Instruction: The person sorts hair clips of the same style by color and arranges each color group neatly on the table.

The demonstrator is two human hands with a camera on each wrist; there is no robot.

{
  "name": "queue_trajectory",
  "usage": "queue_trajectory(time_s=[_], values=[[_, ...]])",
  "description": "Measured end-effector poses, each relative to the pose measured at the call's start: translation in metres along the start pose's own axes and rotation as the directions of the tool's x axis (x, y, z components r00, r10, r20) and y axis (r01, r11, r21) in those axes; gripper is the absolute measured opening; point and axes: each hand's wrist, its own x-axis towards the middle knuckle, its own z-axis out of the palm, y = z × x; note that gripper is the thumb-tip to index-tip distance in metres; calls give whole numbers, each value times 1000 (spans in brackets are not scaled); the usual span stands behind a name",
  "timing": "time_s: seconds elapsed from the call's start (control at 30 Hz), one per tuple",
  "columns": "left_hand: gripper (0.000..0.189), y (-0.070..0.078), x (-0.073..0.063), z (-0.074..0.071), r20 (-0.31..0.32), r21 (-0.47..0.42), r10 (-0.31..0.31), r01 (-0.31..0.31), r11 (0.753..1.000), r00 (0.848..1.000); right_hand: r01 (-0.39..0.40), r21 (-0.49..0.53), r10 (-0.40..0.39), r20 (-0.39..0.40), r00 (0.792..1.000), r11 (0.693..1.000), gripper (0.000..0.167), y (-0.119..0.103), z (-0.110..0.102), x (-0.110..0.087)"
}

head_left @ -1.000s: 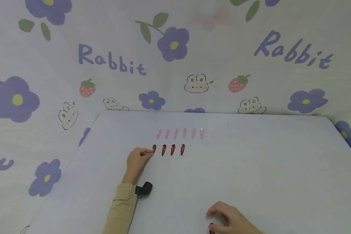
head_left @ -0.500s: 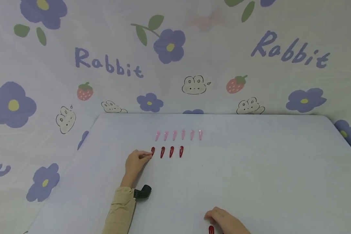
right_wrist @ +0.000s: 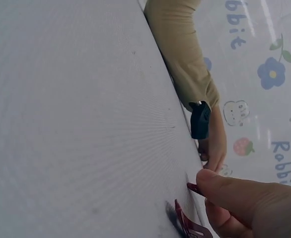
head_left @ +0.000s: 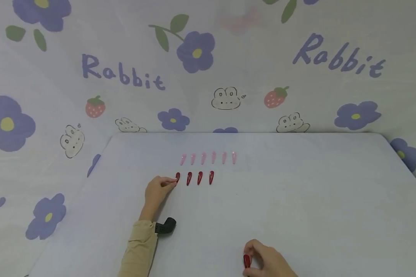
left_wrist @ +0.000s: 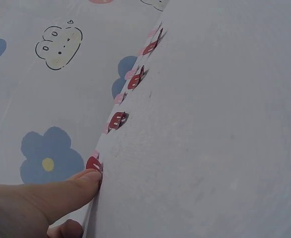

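Note:
At the left end of a row of red snap hair clips, my left hand [head_left: 157,193] pinches the end clip [head_left: 178,177] between thumb and fingers. In the left wrist view my thumb covers the lower part of that clip [left_wrist: 93,163]. The other red clips [head_left: 200,178] lie to its right, spaced apart. Close to the front of the table, my right hand [head_left: 268,261] pinches a red snap hair clip [head_left: 247,261] between thumb and finger. The right wrist view shows just its tip beyond my thumb, with another red clip [right_wrist: 185,223] on the table beside the hand.
Behind the red clips runs a row of several pink hair clips [head_left: 203,158]. The white table [head_left: 315,200] reaches back to a cloth [head_left: 249,57] printed with flowers, rabbits and strawberries. A black wrist camera [head_left: 165,226] sits on my left sleeve.
My right hand passed beyond the red clip near the front edge and now grips it, a little farther forward. The left hand keeps its pinch. The head view has shifted slightly.

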Motion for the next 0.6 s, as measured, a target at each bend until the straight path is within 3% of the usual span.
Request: queue_trajectory(time_s=[0.2,0.33,0.6], values=[[15,1,0,-1,-5,0,7,-7,1000,1000,26,118,-25,-10,1000,993,12,1,-1,0],[16,1,0,-1,-10,-1,1,-1,1000,1000,-9,217,11,-9,1000,976,5,2,0,0],[17,2,-1,0,11,-6,-10,10,1000,1000,-137,320,133,32,991,938,14,0,-1,-3]])
